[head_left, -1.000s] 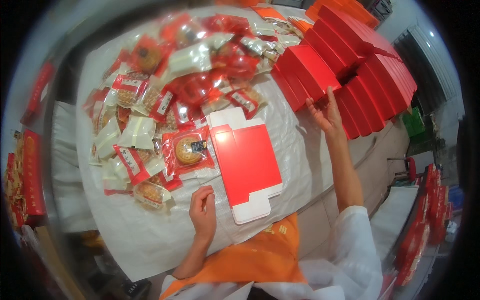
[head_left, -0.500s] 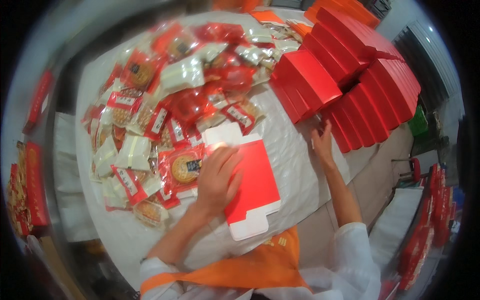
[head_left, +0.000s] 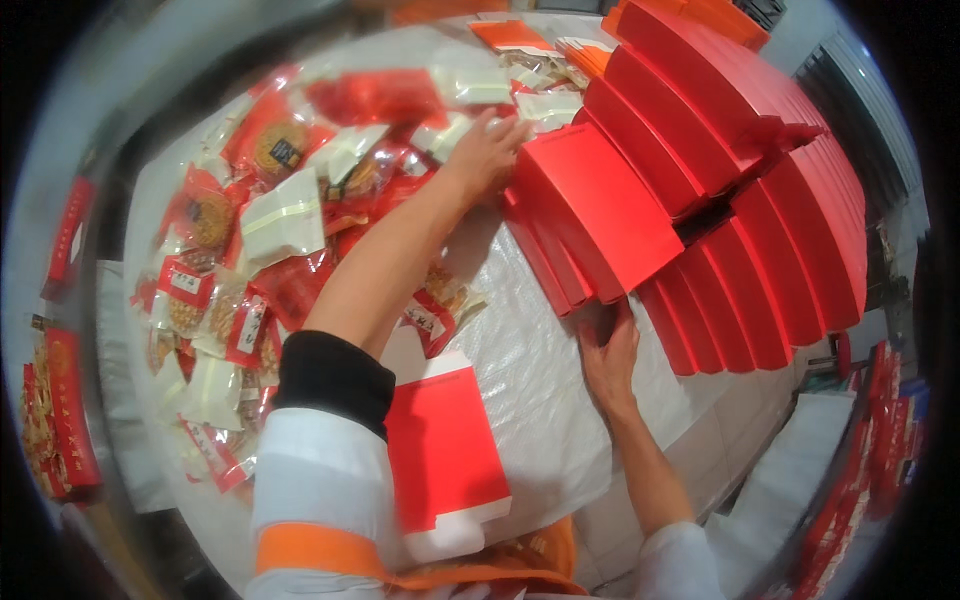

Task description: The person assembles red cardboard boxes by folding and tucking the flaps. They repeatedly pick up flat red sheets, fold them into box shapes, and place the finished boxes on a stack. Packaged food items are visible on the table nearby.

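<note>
A row of red cardboard boxes (head_left: 605, 205) stands at the right of the table. My left hand (head_left: 487, 155) is at the far left corner of the front box, fingers stretched out and touching or nearly touching it. At the near end of that row, my right hand (head_left: 612, 360) reaches up with thumb and fingers apart against the boxes; some fingertips are hidden. Below my left forearm lies a flat red carton (head_left: 445, 440) with white flaps, partly covered by my sleeve. Left of the boxes is a heap of wrapped round pastries (head_left: 280, 148) in clear, red and cream packets.
More red boxes (head_left: 790, 240) are packed tightly at the right. Orange cartons (head_left: 515, 37) lie at the far edge of the white-sheeted table (head_left: 555, 420). Red packages (head_left: 70, 410) stand at the left rim, and more red packages (head_left: 870, 430) are at the right.
My left hand has left the flat carton and moved far and right to the box row. My right hand has come up against the boxes' near end. The view has shifted too.
</note>
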`<state>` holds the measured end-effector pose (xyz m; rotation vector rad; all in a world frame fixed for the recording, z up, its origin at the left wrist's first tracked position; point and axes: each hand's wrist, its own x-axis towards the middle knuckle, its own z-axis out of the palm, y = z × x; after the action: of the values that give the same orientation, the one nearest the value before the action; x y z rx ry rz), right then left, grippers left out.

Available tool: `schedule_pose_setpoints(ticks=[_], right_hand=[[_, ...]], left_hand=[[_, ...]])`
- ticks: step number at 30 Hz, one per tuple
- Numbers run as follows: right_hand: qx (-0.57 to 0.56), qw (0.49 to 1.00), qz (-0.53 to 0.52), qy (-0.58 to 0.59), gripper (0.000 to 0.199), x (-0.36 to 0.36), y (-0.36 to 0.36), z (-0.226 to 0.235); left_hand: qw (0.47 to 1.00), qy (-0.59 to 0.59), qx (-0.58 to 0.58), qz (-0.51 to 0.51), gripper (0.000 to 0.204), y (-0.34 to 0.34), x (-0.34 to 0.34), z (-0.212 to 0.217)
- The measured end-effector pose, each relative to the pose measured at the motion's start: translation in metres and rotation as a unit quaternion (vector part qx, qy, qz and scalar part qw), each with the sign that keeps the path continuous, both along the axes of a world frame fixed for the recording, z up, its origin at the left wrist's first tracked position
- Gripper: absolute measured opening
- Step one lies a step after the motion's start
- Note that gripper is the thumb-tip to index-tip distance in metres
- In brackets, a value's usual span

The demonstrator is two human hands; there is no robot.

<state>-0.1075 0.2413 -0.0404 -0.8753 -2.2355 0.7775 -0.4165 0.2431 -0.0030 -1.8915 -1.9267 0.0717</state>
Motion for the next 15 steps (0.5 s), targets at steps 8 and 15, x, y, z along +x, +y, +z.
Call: schedule_pose_setpoints(ticks=[8,15], right_hand=[[-0.020,0.998,-0.041,-0.051,0.053,0.004,-0.002,-0.004],[-0.009,0.999,0.011,-0.052,0.054,0.003,0.000,0.001]], left_hand=[[0.998,-0.026,-0.064,-0.002,0.062,0.017,-0.006,-0.001],[0.996,-0.018,-0.058,0.061,0.038,0.002,-0.006,0.010]])
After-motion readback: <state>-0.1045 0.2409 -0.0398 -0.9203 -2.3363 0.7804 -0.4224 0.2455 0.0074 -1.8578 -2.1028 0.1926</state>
